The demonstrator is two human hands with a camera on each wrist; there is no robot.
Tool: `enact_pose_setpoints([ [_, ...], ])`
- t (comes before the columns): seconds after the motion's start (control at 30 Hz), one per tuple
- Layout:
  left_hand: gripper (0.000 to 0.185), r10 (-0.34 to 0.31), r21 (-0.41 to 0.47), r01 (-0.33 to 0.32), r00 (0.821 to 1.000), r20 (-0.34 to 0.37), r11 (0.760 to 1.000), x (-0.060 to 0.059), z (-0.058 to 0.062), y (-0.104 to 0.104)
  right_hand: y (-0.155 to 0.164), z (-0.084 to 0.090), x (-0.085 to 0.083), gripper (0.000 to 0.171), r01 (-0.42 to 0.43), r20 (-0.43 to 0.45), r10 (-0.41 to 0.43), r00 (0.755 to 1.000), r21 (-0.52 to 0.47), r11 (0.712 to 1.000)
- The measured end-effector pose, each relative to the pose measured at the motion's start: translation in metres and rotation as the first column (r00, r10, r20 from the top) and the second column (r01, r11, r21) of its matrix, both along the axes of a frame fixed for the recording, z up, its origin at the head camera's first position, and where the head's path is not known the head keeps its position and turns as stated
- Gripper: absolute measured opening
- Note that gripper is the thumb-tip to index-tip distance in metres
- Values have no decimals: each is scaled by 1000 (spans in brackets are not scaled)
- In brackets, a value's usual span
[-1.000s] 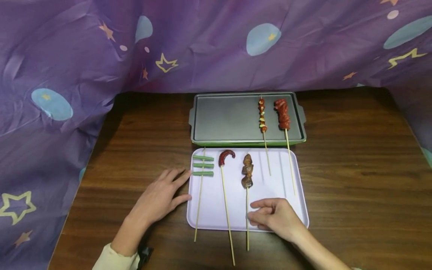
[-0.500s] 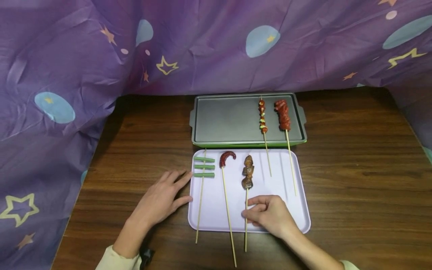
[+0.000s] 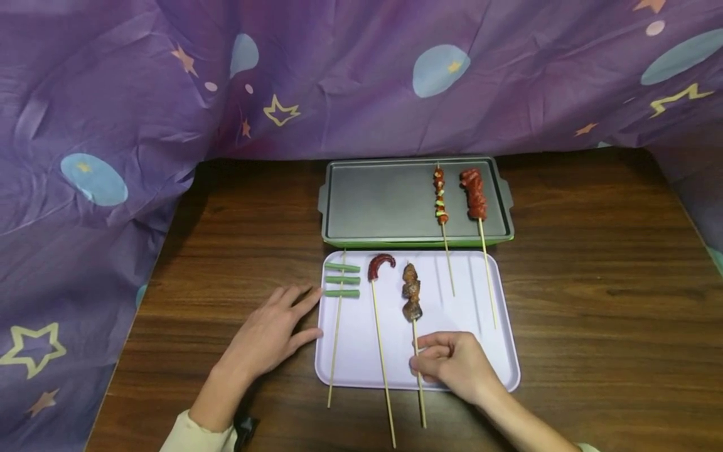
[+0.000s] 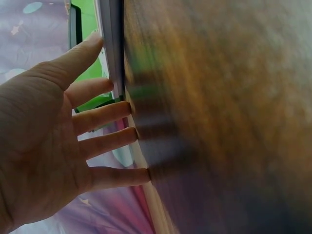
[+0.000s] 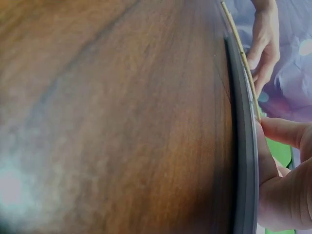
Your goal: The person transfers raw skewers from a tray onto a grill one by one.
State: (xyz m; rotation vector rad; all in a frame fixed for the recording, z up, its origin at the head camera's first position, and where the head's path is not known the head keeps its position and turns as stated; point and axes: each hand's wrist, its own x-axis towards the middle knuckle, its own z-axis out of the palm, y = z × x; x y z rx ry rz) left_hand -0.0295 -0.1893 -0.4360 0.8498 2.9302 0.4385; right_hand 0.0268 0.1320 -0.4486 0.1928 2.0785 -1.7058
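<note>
A: Pinching brown meat skewer point(image 3: 413, 295) stick, right hand point(image 3: 452, 364), lower centre on lilac tray point(image 3: 497, 351). Left hand point(image 3: 268, 336)?

B: Flat, fingers relaxed, on wooden table point(image 3: 593, 301) touching tray edge, probably. Purple star cloth point(image 3: 141, 94) fills upper frame.

Head view evenly lit, sharp, soft shadows; both wrist views close, heavily blurred.
</note>
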Motion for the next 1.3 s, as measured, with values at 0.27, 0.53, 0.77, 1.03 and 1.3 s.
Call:
enact_pose_setpoints([
  [0.27, 69, 4, -3, -4, 1000, 3, 1000, 0, 0, 0, 0, 7, 7, 36, -3, -10, 3, 1000, -26, 1000],
  [0.53, 68, 7, -9, -7, 1000, 15, 1000, 0, 0, 0, 2, 33, 9, 36, -70, -102, 66, 993, -44, 997],
  [0.77, 68, 11, -17, -11, 999, 34, 1000, 0, 1, 0, 4, 63, -8, 37, -69, -171, 63, 983, -29, 997],
  [1.03, 68, 8, -18, -7, 1000, 26, 1000, 0, 1, 0, 6, 88, -38, 35, -26, -202, 23, 979, -16, 1000],
  [1.3, 68, -1, -7, 1, 1000, 7, 1000, 0, 0, 0, 7, 94, -73, 33, -20, -205, 21, 979, 7, 1000],
])
